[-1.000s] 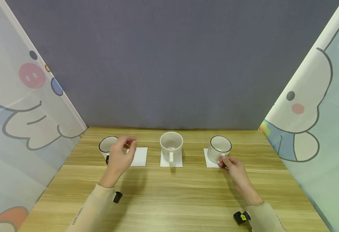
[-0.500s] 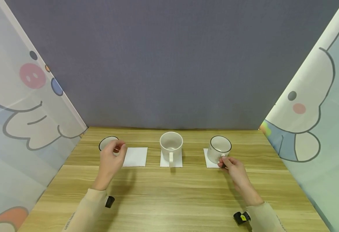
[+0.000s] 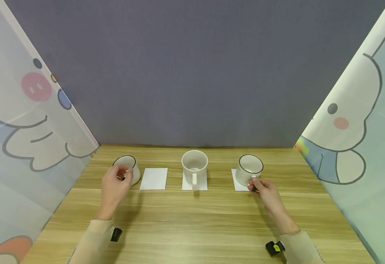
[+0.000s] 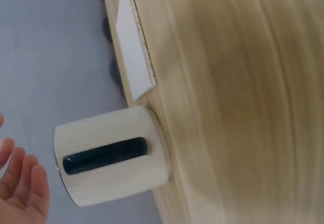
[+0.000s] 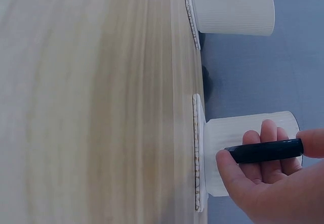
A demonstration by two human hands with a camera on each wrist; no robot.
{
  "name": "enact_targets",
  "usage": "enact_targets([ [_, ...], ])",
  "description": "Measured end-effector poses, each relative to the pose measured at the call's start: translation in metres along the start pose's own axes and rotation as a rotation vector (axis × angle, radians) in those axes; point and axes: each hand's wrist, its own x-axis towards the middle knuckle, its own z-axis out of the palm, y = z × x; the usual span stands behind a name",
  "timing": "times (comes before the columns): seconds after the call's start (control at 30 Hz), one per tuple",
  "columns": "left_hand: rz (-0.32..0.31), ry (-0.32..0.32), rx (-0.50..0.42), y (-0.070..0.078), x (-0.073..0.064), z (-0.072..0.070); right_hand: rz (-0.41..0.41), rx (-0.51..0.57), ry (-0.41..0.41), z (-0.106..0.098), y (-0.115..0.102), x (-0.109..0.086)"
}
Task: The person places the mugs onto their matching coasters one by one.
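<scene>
In the head view my left hand [image 3: 113, 187] is over the near side of a white mug [image 3: 136, 175] with a dark rim, at the left of the wooden table. The left wrist view has its fingers [image 4: 38, 188] loosely bent and apart from the mug's black handle [image 4: 105, 155]. That mug stands directly on the wood, just left of a bare white square coaster [image 3: 154, 179]. On the right, my right hand [image 3: 270, 196] grips the black handle [image 5: 266, 151] of a similar white mug [image 3: 245, 173], which sits upright on its own coaster [image 5: 199, 158].
Between the two mugs, a plain cream mug [image 3: 192, 170] stands on a coaster [image 3: 203, 184], handle toward me. A grey partition [image 3: 192, 80] rises behind the table [image 3: 199, 227]. Cartoon-printed curtains [image 3: 354, 124] flank both sides.
My left hand has moved left and a little nearer, from beside the coaster to the left mug's handle side. My right hand stays on its mug's handle, and the mugs stand where they were.
</scene>
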Motion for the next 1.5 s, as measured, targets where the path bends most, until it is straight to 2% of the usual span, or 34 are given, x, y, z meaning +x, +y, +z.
enact_targets([
  [0.13,-0.053,-0.012,0.048,-0.006,-0.002,-0.004,-0.003,-0.003,0.001,0.000,0.000,0.000],
  [0.37,-0.168,-0.070,0.101,-0.016,-0.006,-0.009,-0.003,-0.010,0.001,0.000,-0.001,-0.001],
  [0.63,-0.274,-0.078,0.085,-0.024,-0.007,-0.012,0.005,-0.001,0.003,0.000,0.000,0.000],
  [0.93,-0.459,-0.180,0.057,-0.029,-0.010,-0.014,0.002,-0.001,-0.001,0.000,-0.001,0.000],
  [1.23,-0.598,-0.280,-0.077,-0.038,-0.011,-0.014,0.002,0.004,0.009,0.001,-0.001,0.000],
  [1.33,-0.638,-0.311,-0.146,-0.038,-0.011,-0.013,0.004,0.003,0.007,0.001,-0.001,0.000],
  [1.5,-0.689,-0.328,-0.291,-0.038,-0.011,-0.012,0.004,-0.002,0.004,0.000,-0.001,-0.001],
])
